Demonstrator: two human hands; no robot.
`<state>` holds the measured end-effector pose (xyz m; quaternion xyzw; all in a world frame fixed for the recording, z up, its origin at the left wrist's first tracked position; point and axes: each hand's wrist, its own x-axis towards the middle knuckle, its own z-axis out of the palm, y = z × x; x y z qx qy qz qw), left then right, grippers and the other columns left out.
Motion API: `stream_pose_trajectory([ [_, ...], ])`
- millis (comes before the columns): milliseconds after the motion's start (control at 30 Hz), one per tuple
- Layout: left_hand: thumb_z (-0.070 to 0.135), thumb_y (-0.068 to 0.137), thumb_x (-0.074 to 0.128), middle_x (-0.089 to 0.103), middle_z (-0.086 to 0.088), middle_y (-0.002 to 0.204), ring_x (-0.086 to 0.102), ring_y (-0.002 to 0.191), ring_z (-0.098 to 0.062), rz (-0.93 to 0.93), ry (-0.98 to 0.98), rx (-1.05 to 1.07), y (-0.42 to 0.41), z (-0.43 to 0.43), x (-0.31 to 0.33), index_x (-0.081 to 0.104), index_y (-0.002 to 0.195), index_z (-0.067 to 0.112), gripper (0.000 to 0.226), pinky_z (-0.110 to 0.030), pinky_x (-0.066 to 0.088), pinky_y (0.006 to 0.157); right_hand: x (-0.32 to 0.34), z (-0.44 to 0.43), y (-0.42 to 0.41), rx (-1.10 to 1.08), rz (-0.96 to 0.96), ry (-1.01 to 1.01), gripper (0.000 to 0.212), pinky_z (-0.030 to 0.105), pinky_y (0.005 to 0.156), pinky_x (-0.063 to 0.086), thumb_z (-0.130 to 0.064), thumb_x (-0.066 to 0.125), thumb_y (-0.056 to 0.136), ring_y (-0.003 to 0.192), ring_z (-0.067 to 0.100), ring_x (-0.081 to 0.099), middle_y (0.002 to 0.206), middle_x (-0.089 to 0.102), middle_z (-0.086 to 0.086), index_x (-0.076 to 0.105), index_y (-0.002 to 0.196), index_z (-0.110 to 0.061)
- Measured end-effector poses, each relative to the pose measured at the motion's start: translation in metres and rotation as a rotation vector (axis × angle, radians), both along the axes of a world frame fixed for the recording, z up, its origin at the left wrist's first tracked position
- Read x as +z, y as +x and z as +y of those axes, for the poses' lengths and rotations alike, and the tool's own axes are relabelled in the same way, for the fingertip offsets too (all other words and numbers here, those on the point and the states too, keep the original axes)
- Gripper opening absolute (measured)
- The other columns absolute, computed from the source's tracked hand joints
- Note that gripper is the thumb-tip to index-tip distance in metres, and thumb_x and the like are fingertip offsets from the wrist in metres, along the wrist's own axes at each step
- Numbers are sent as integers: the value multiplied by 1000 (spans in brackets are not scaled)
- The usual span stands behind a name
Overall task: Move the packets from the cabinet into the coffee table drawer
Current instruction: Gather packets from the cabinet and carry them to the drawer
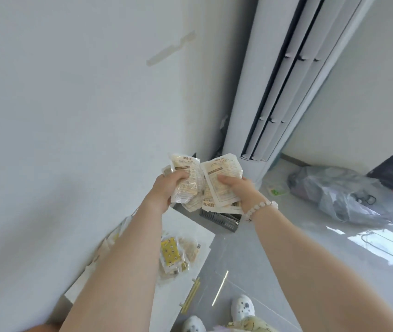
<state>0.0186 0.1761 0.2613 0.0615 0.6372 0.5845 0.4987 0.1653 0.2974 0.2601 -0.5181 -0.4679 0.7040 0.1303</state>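
While hand-warmer packets are gripped in curled fingers by left hand and right hand, other packets are left on the cabinet; drawer unseen

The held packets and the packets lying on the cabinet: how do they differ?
The held packets are gripped in the left hand and right hand; the lying packets rest on the cabinet. The held packets look all cream; the lying packets include a yellow one. Both are flat pouches.
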Motion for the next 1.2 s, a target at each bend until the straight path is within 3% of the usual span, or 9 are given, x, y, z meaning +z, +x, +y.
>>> stream_pose_trajectory([
  [167,20,78,60,65,-18,105,65,89,-27,10,60,-262,48,51,7,57,119,-3,47,-24,53,55,7,22,71,-169,18,-10,36,38,82,56,-21,77,77,90,23,69,100,72,6,62,109,-13],
  [433,11,93,49,66,-13,102,66,90,-25,-2,120,-590,174,138,24,58,111,4,21,-32,57,67,18,52,216,-448,107,20,23,35,73,57,-19,74,80,84,23,69,95,72,7,65,101,-14],
  [567,12,93,48,65,-15,111,65,99,-29,-18,129,-729,257,165,22,56,120,2,29,-32,58,73,19,56,304,-587,159,29,23,29,60,56,-17,72,81,78,21,69,93,71,7,65,102,-13],
  [700,12,91,53,63,-19,121,62,109,-34,-51,75,-820,342,181,17,55,126,3,36,-37,58,78,13,48,389,-717,160,2,31,30,61,55,-18,73,80,76,22,68,93,71,8,64,108,-9],
  [767,11,90,53,63,-18,121,63,106,-33,-52,76,-880,388,188,18,56,125,3,35,-40,55,83,10,45,431,-779,174,-2,35,31,60,57,-19,74,78,76,23,68,94,71,9,64,110,-7],
  [867,11,89,54,64,-16,118,64,98,-28,-26,81,-974,460,191,23,59,122,6,34,-37,54,80,9,33,495,-904,174,13,56,44,84,56,-26,81,64,91,27,69,104,71,10,64,115,-8],
  [933,11,89,54,65,-15,115,66,92,-25,-33,68,-1047,507,189,26,59,121,7,33,-32,56,72,7,19,538,-998,196,30,50,46,91,52,-22,80,67,95,29,67,106,71,10,66,113,-8],
  [1067,9,91,51,69,-8,98,69,76,-18,-82,57,-1162,592,176,31,62,108,12,20,-24,57,61,9,-12,612,-1140,189,51,55,50,93,50,-22,81,63,100,32,67,109,70,12,66,113,-7],
  [1200,12,94,47,66,-4,89,62,76,-17,-79,28,-1353,681,148,39,60,94,16,13,-25,48,65,14,-60,686,-1315,184,88,39,44,84,56,-14,74,77,97,32,68,108,70,14,66,113,-4],
])
